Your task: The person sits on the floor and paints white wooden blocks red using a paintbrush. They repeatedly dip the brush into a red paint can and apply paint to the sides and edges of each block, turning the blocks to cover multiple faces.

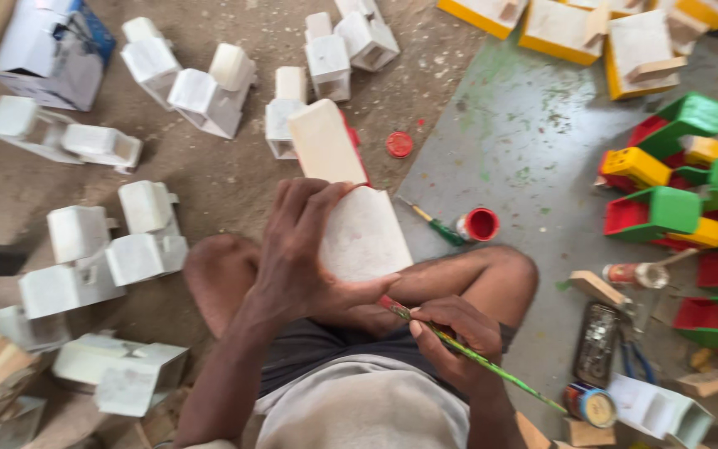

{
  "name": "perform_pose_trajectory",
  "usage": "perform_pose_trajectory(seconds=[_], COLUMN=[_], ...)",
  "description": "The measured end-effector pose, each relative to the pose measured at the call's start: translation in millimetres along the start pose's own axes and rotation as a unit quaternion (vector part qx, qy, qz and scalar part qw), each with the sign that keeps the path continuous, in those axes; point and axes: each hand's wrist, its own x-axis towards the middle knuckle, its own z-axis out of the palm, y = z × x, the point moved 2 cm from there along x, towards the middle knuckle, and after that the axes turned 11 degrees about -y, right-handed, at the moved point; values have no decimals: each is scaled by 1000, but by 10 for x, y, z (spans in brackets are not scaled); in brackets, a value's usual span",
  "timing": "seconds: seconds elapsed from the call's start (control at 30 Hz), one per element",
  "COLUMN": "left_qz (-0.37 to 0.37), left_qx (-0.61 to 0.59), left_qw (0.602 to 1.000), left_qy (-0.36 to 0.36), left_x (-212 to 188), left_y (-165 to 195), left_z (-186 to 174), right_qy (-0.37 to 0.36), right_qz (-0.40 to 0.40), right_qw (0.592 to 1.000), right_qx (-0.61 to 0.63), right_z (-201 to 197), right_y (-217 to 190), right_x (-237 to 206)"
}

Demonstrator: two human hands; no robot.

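My left hand (pixel 297 249) grips a white-primed wooden toy piece (pixel 351 195) with a red side, held over my lap. My right hand (pixel 454 333) holds a thin green-handled paintbrush (pixel 475 359) whose red-tipped end touches the lower edge of the piece. A small open pot of red paint (pixel 480 224) stands on the floor just beyond my knee, with a second brush (pixel 434 223) lying next to it. A red lid (pixel 399 144) lies further out.
Several white unpainted pieces (pixel 209 91) lie scattered on the floor to the left and ahead. Painted green, red and yellow pieces (pixel 666 191) are stacked at the right. Yellow-edged boards (pixel 567 29) lie at the top. A tin (pixel 589 404) and blue pliers (pixel 635 357) are by my right side.
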Motion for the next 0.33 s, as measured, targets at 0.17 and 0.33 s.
perform_pose_trajectory(seconds=[0.17,0.33], left_qz=[7,1], left_qx=[8,6], left_qw=[1000,1000], left_qy=[4,4], left_x=[12,12], left_y=[3,0], left_z=[-6,0], right_qy=[67,92], right_qz=[-18,-16], right_qw=[995,992], right_qx=[-73,-80], right_z=[-89,-102], right_y=[85,60], right_x=[-21,-103])
